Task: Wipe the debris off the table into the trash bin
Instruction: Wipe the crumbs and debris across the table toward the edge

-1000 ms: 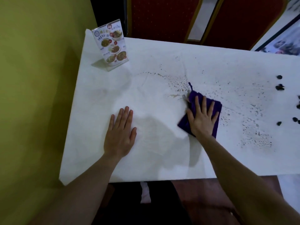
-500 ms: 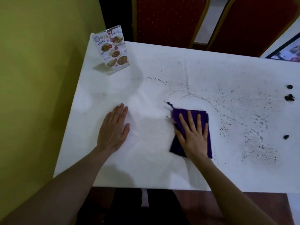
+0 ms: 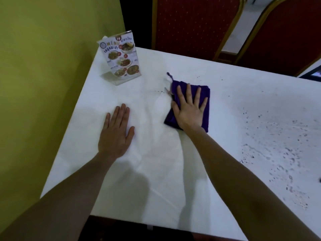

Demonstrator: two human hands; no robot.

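A folded purple cloth [image 3: 205, 94] lies on the white table [image 3: 225, 87] near its middle. My right hand [image 3: 190, 108] presses flat on the cloth with straight, spread fingers. My left hand [image 3: 116, 134] rests flat on the tablecloth to the left, holding nothing. Dark fine debris [image 3: 278, 146] is scattered over the right part of the table, with a faint line of specks [image 3: 156, 91] just left of the cloth. No trash bin is in view.
A clear menu stand [image 3: 121, 58] stands at the table's far left corner. A yellow wall [image 3: 43, 75] runs along the left edge. Two red chairs [image 3: 194, 23] stand behind the far edge. The tablecloth is wrinkled between my hands.
My right hand has slid the purple cloth away from me, toward the far side of the table. My left hand stays flat on the table. The view has shifted left.
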